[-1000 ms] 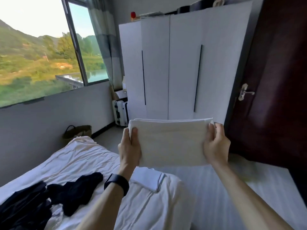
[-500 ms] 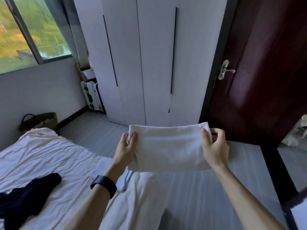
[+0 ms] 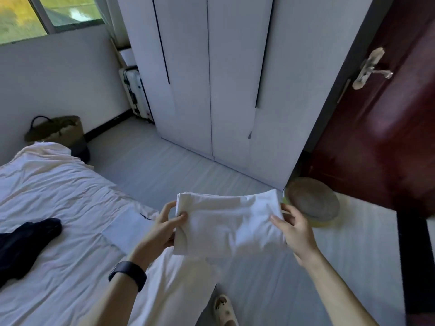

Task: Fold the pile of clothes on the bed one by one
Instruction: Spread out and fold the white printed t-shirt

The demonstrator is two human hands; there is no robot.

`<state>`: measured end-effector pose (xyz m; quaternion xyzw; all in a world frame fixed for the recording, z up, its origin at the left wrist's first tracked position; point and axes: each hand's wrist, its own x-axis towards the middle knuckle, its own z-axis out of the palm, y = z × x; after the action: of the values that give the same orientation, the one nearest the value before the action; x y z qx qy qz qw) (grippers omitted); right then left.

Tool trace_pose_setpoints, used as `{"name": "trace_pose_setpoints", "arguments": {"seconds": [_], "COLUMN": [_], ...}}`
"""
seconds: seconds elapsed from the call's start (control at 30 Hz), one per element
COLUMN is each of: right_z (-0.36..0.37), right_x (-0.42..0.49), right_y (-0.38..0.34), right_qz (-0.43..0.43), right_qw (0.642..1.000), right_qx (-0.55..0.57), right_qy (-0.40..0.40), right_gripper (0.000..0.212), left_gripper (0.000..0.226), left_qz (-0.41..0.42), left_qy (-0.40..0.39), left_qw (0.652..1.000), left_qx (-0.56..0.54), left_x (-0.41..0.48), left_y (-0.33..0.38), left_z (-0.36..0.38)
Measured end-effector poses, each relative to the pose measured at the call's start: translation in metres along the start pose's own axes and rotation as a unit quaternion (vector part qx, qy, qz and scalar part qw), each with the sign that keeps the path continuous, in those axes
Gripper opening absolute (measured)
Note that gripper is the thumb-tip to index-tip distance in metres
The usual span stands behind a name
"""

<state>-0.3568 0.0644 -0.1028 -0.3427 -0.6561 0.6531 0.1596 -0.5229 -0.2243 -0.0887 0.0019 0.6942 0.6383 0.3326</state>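
A folded white garment [image 3: 229, 222] hangs in the air over the floor, just off the bed's corner. My left hand [image 3: 164, 228] pinches its left edge, thumb on top. My right hand [image 3: 295, 228] grips its right edge with the fingers behind the cloth. A dark garment [image 3: 22, 245] lies crumpled on the white bed sheet [image 3: 70, 208] at the far left. A black watch sits on my left wrist.
A white wardrobe [image 3: 223, 78] stands straight ahead, a dark red door [image 3: 388, 137] to its right. A round stool [image 3: 313, 201] sits on the floor by my right hand. A suitcase [image 3: 135, 92] and a woven bag [image 3: 58, 131] stand by the wall. A slippered foot [image 3: 223, 310] shows below.
The view has tipped down and swung right. Both hands have lowered the folded white garment from upright in front of the wardrobe to a flatter hold near the bed's corner.
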Motion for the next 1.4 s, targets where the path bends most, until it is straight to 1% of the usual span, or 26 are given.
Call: {"name": "trace_pose_setpoints", "arguments": {"seconds": [0.27, 0.4, 0.5, 0.63, 0.73, 0.83, 0.97, 1.03, 1.13, 1.23, 1.4], "right_z": [0.019, 0.038, 0.059, 0.099, 0.135, 0.173, 0.231, 0.264, 0.320, 0.379, 0.475], "right_x": [0.166, 0.244, 0.302, 0.379, 0.426, 0.451, 0.461, 0.458, 0.446, 0.427, 0.395], "right_y": [-0.027, -0.044, -0.048, -0.049, -0.054, -0.065, -0.077, -0.075, -0.067, -0.056, -0.034], "right_qz": [-0.008, 0.000, 0.006, 0.011, 0.011, 0.014, 0.010, 0.007, 0.001, -0.018, -0.064], "right_qw": [0.995, 0.989, 0.981, 0.958, 0.929, 0.893, 0.831, 0.797, 0.749, 0.699, 0.615], "right_qx": [-0.072, -0.104, -0.122, -0.146, -0.170, -0.197, -0.231, -0.253, -0.288, -0.321, -0.402], "right_qy": [-0.065, -0.105, -0.152, -0.248, -0.327, -0.404, -0.507, -0.548, -0.597, -0.638, -0.676], "right_gripper": [0.032, 0.032, 0.034, 0.032, 0.035, 0.036, 0.036, 0.036, 0.036, 0.034, 0.034], "left_gripper": [0.032, 0.032, 0.031, 0.029, 0.030, 0.032, 0.031, 0.030, 0.027, 0.032, 0.034], "left_qz": [0.000, -0.022, -0.033, -0.047, -0.053, -0.073, -0.087, -0.089, -0.093, -0.084, -0.092], "left_qy": [0.077, 0.127, 0.168, 0.257, 0.340, 0.409, 0.503, 0.537, 0.582, 0.625, 0.665], "left_qw": [0.995, 0.987, 0.979, 0.955, 0.919, 0.877, 0.802, 0.768, 0.713, 0.656, 0.576], "left_qx": [-0.060, -0.091, -0.111, -0.139, -0.193, -0.242, -0.310, -0.338, -0.380, -0.414, -0.467], "left_x": [0.117, 0.163, 0.196, 0.236, 0.250, 0.245, 0.233, 0.230, 0.228, 0.230, 0.244], "left_y": [0.016, 0.034, 0.040, 0.039, 0.037, 0.034, 0.020, 0.012, -0.007, -0.031, -0.067], "left_z": [0.035, 0.045, 0.046, 0.048, 0.058, 0.072, 0.082, 0.084, 0.076, 0.057, 0.028]}}
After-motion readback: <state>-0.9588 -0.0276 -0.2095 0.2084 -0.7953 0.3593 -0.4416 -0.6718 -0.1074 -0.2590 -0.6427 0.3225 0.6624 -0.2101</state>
